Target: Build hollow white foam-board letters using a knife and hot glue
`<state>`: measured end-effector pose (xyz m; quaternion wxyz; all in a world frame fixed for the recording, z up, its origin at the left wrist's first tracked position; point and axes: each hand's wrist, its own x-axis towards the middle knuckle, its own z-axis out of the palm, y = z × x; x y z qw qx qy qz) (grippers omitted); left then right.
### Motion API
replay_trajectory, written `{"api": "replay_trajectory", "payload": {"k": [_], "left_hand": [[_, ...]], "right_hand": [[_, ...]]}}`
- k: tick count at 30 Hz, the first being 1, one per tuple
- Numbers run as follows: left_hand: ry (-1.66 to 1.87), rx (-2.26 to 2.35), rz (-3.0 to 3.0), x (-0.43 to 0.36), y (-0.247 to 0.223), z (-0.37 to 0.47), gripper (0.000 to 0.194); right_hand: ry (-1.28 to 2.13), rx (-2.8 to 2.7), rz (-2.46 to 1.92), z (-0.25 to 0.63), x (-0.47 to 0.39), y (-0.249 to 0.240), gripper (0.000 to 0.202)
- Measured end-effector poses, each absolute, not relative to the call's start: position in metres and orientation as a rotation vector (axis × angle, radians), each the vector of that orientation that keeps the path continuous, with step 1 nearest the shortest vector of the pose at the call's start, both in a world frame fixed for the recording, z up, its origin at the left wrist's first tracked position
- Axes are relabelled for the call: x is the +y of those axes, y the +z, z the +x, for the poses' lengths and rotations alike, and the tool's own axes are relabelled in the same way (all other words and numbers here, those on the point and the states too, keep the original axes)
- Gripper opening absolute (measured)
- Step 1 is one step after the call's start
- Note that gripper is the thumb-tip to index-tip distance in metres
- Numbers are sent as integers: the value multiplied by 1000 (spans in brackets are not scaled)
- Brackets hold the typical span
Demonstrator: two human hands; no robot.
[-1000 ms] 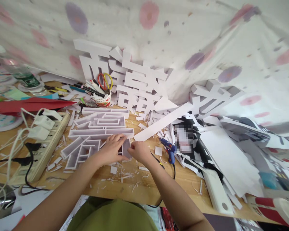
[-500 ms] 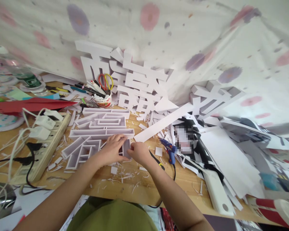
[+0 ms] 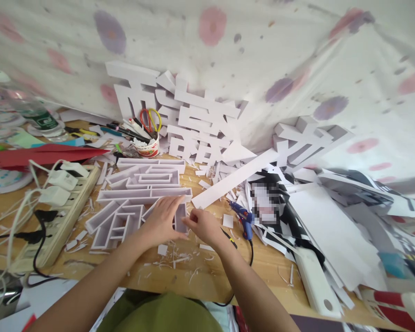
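Note:
A white paper character built of thin upright walls (image 3: 144, 192) lies on the wooden table in front of me. My left hand (image 3: 162, 222) rests over its lower right part, thumb and fingers spread around a small walled section. At the right edge of that section is my right hand (image 3: 202, 224), its fingers curled and pinched near the wall; whether a small piece is between them is hidden. A blue glue gun (image 3: 242, 216) lies right of my right hand, and a black and yellow cutter (image 3: 229, 237) is partly covered by my right forearm.
Finished white characters (image 3: 197, 120) lean on the curtain behind. A cup with scissors (image 3: 148, 145) stands before them. On the left is a power strip (image 3: 67, 214) with cables. Paper sheets (image 3: 332, 226) and a white-handled tool (image 3: 316, 281) lie right; scraps litter the table.
My right hand has shifted slightly down, and its fingers have opened a little from the wall's top. The whole view has moved slightly.

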<state>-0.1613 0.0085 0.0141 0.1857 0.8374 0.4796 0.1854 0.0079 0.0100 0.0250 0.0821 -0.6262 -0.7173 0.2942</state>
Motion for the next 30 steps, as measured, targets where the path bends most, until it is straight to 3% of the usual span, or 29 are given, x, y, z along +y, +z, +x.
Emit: {"api": "replay_trajectory", "payload": {"k": [9, 14, 24, 30], "left_hand": [[590, 1327, 2460, 2, 7, -151, 96], [654, 1362, 2474, 2, 2, -151, 97], [632, 1392, 2534, 0, 2, -152, 90], [590, 1408, 2455, 1, 4, -151, 96]], "right_hand": [[1324, -1417, -1473, 12, 10, -19, 28], [1389, -1289, -1265, -4, 16, -26, 43], [1487, -1211, -1139, -2, 22, -38, 39], [1477, -1252, -1138, 0, 23, -36, 37]]}}
